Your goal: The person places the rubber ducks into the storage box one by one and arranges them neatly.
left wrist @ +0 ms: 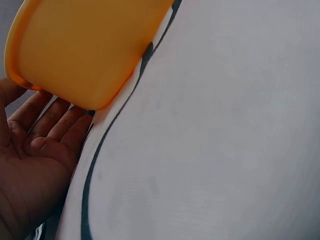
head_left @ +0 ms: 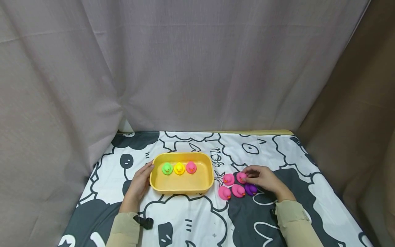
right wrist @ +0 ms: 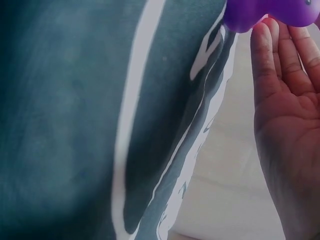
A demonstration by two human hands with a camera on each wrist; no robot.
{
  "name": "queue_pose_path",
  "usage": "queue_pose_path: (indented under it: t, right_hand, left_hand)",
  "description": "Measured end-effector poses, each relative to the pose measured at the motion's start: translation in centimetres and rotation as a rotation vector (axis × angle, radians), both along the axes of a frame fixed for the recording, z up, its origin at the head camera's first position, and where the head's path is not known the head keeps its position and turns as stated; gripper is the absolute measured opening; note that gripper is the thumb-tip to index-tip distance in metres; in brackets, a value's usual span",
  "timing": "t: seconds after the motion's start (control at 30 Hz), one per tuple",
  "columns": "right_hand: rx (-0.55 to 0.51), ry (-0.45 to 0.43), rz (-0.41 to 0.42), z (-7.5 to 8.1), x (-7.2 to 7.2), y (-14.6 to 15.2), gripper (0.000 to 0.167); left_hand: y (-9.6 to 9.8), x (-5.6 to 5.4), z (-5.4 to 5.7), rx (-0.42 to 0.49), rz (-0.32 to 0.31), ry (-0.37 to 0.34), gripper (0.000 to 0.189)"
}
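Observation:
A yellow tray (head_left: 182, 185) holds a row of rubber ducks: a green duck (head_left: 167, 168), a yellow duck (head_left: 179, 168) and a pink duck in the tray (head_left: 191, 167). At its left end my left hand (head_left: 140, 181) grips the rim, fingers against the outer wall in the left wrist view. To the right of the tray several pink ducks (head_left: 238, 190) and a purple duck (head_left: 251, 189) cluster on the cloth. My right hand (head_left: 262, 177) pinches the back right pink duck (head_left: 241, 177) between thumb and fingers. In the right wrist view the purple duck (right wrist: 272, 10) largely hides that grip.
A black, grey and white cartoon cloth (head_left: 191, 219) covers the table. Grey curtain (head_left: 197, 68) hangs behind and at the left; a brown one (head_left: 355, 113) hangs at the right. A dark strap with a small device (head_left: 145, 222) is on the left wrist.

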State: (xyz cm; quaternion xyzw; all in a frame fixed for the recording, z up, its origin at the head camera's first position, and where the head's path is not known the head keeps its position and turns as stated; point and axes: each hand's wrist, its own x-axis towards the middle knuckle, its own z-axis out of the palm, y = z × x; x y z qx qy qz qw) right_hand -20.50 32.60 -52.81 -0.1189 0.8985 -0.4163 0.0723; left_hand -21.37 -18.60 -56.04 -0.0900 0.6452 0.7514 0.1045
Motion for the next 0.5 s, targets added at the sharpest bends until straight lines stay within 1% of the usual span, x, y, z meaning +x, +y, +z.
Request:
queue_pose_path:
  t: [0.2,0.43,0.5]
  right_hand:
    - [-0.022,0.020,0.022,0.3,-0.1,-0.3,0.031]
    - [-0.107,0.067,0.043,1.3,-0.6,-1.2,0.030]
    - [-0.109,0.078,0.045,1.5,-0.8,-1.5,0.030]
  left_hand:
    - [0.0,0.1,-0.1,0.000,-0.008,0.031,0.051]
    - [-0.1,0.1,-0.1,0.012,-0.006,0.022,0.050]
    - [-0.1,0.1,-0.1,0.012,-0.009,0.020,0.050]
